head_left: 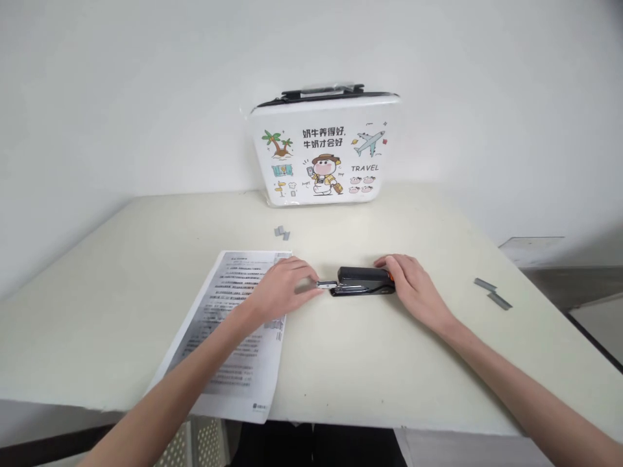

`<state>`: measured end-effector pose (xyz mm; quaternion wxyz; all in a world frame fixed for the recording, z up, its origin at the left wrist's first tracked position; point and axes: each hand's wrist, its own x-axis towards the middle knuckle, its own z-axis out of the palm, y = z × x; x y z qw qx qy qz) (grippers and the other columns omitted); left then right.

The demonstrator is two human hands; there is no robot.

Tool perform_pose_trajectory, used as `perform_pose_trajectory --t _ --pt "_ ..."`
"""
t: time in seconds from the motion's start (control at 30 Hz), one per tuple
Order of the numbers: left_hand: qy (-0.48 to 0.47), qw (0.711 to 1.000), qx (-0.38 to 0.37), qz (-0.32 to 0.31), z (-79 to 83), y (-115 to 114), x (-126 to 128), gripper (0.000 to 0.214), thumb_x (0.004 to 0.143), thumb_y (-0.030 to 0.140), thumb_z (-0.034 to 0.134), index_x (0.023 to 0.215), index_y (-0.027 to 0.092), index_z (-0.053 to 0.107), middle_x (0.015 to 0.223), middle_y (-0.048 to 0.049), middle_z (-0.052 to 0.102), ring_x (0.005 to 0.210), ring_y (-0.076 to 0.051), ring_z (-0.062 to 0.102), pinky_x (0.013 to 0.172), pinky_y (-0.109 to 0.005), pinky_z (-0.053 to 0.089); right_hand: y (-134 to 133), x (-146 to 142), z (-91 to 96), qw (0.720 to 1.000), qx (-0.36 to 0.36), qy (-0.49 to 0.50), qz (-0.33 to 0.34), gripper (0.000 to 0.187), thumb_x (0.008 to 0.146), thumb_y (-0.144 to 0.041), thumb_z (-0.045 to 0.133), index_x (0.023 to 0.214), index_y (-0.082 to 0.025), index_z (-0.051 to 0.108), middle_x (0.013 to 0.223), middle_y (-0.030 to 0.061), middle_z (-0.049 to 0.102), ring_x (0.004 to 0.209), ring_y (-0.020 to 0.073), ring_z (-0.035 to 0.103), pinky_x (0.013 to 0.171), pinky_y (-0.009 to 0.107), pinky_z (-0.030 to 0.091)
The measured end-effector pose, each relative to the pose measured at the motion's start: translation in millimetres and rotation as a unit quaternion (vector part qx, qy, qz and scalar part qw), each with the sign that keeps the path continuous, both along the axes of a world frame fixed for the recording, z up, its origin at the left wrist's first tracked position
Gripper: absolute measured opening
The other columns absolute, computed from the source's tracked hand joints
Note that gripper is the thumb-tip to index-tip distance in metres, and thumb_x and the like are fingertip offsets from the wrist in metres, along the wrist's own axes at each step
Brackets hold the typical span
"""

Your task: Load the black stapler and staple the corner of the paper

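Note:
A black stapler (pixel 365 280) lies on the table with its silver staple tray (pixel 327 285) sticking out of the left end. My left hand (pixel 286 285) is closed in a pinch on the end of that tray, and its wrist passes over the printed paper. My right hand (pixel 413 285) grips the stapler's right end, thumb near an orange part, some fingers hidden behind the body. Under my left forearm, the printed paper (pixel 228 370) lies at an angle, its lower edge reaching past the table's front edge.
A white case (pixel 335 149) with cartoon prints and a black handle stands at the back against the wall. Small grey staple pieces (pixel 282 232) lie in front of it. Two longer staple strips (pixel 492 293) rest near the table's right edge.

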<state>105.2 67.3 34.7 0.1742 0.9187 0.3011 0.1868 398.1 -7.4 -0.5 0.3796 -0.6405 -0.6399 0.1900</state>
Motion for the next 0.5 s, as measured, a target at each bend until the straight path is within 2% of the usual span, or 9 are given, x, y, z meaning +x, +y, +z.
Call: perform_pose_trajectory --t 0.17,0.3,0.4,0.5 --pt "0.018 1.000 -0.015 0.019 9.6 -4.1 -17.8 0.020 0.098 0.042 0.068 0.098 0.024 0.074 0.103 -0.0037 0.078 0.101 -0.024 0.070 0.097 -0.039 0.050 1.2 0.3 0.4 1.000 0.002 0.009 0.006 0.047 0.109 -0.049 0.028 0.091 -0.027 0.065 0.106 0.0057 0.074 0.111 0.0280 0.061 0.107 0.046 0.041" --pt "0.011 0.995 -0.094 0.033 27.0 6.2 -23.8 0.033 0.093 0.048 0.072 0.118 0.027 0.073 0.111 -0.0023 0.079 0.103 -0.022 0.071 0.096 -0.035 0.052 3.5 0.5 1.7 1.000 0.008 0.014 0.013 0.045 0.109 -0.047 0.029 0.089 -0.026 0.063 0.102 0.0068 0.074 0.106 0.0283 0.063 0.104 0.046 0.042" --pt "-0.006 0.989 -0.101 0.103 34.6 32.3 -26.4 0.036 0.095 0.050 0.068 0.120 0.025 0.071 0.103 -0.0015 0.079 0.096 -0.020 0.073 0.090 -0.032 0.054 5.1 0.1 1.9 1.000 0.016 0.017 0.020 0.045 0.108 -0.046 0.029 0.089 -0.026 0.063 0.100 0.0069 0.074 0.104 0.0281 0.063 0.104 0.046 0.042" --pt "0.048 0.974 -0.029 0.220 30.1 65.0 -23.7 0.030 0.093 0.045 0.067 0.111 0.021 0.071 0.096 -0.0034 0.077 0.090 -0.022 0.072 0.088 -0.034 0.054 5.7 -0.2 2.6 0.999 0.015 0.019 0.026 0.045 0.109 -0.045 0.028 0.087 -0.025 0.062 0.099 0.0068 0.074 0.102 0.0276 0.064 0.102 0.045 0.043"
